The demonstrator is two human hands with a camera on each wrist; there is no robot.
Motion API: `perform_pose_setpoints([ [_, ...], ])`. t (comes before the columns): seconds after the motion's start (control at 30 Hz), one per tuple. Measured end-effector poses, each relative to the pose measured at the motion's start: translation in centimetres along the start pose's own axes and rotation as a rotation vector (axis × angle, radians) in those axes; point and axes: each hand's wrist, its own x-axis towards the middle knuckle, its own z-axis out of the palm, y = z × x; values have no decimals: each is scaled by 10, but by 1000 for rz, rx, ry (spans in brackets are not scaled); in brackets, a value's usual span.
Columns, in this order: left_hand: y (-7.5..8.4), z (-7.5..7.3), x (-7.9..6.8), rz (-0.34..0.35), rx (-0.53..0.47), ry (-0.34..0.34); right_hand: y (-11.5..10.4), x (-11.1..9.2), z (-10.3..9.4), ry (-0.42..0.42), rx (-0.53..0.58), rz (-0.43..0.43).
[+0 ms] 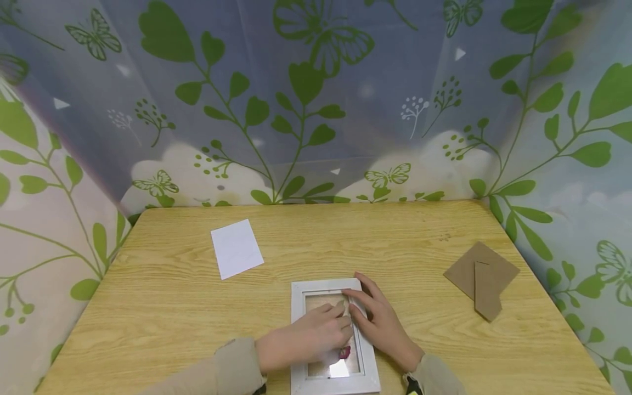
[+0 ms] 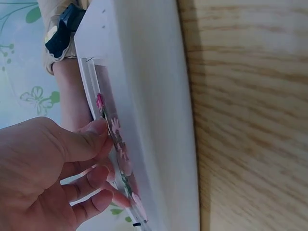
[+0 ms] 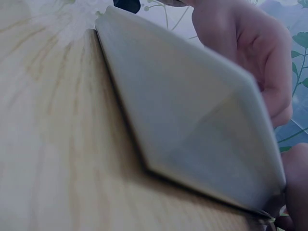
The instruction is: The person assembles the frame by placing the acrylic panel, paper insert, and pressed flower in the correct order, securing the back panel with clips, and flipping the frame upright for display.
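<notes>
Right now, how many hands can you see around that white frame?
2. The left hand is over the white frame, close to a red flower; the right hand rests on the frame's right side. No others show.

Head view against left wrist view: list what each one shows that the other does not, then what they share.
Only the head view: the white sheet lying on the table, and the brown board with its stand piece, off to the right.

Only the left wrist view: the palm side of the left hand, and a close look along the outer side of the white frame.

Both: that hand over the frame, a red flower by its fingers, the wooden tabletop and the leaf-patterned cloth.
</notes>
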Motion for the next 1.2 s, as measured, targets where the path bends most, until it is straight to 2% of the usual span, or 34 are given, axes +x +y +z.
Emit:
perform_pose_setpoints([
  [0.33,-8,-16,-3,-15,42,49,0,0,0,14,-3,-7],
  [0.53,-17,-25,-10,-72,-63,89,-2,0,-1,-3,11,16],
  [0.6,-23,-25,-13,-106,-114,154,-2,0,-1,-6,17,23],
  [0.77,-45,-19,-25,-192,-352,458,-3,0,-2,-9,25,31],
  [0.83,-55,-18,-31,-236,-449,549,-3,1,-2,-12,26,33],
  [0.97,-78,-14,-49,-421,-537,614,-3,1,-2,-14,26,35],
  [1.1,-102,-1,-70,-709,-545,656,-4,0,-1,-15,33,38],
  [1.2,-122,15,-86,-932,-565,725,-4,0,-1,-16,38,44],
])
